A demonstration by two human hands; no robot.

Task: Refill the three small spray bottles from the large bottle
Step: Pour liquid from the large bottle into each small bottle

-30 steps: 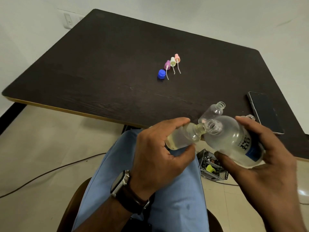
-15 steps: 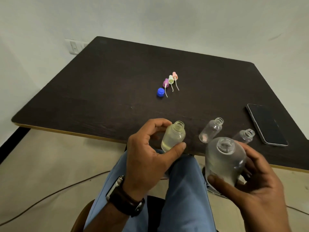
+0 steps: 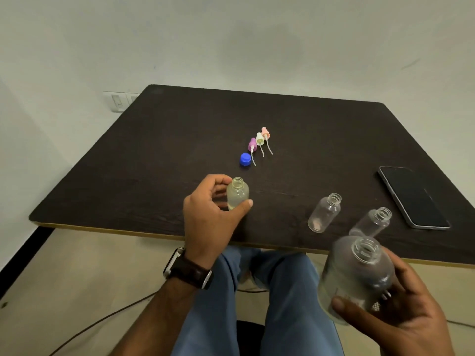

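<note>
So I'm holding the small clear plastic bottle with pale yellowish liquid point(image 3: 237, 194) upright in my left hand point(image 3: 210, 217), thumb on its near side and fingers curling around the far side, so that grip is closed around it. It's sitting low over the dark wood-grain tabletop point(image 3: 159, 160), and I can't tell if its base is actually touching. My right hand point(image 3: 401, 307) is wrapping around the large clear uncapped bottle point(image 3: 356, 276), holding it upright just off the near edge of the tabletop, above my blue trouser legs point(image 3: 277, 299).

Taking the black phone point(image 3: 413, 197) lying face up as my landmark: the two empty small clear bottles are just left of it, both uncapped. The one point(image 3: 325, 212) farther from the phone is leaning with its mouth toward the phone, and the other point(image 3: 372, 222) is nearer the phone with its lower part hiding behind the large bottle. Well left of the phone and farther back are lying the round blue cap point(image 3: 245, 159) and a row of three spray tops with dip tubes: purple point(image 3: 252, 145), white point(image 3: 259, 139), pink point(image 3: 265, 133). I'm wearing a dark-strapped watch point(image 3: 189, 271) on the left wrist.
</note>
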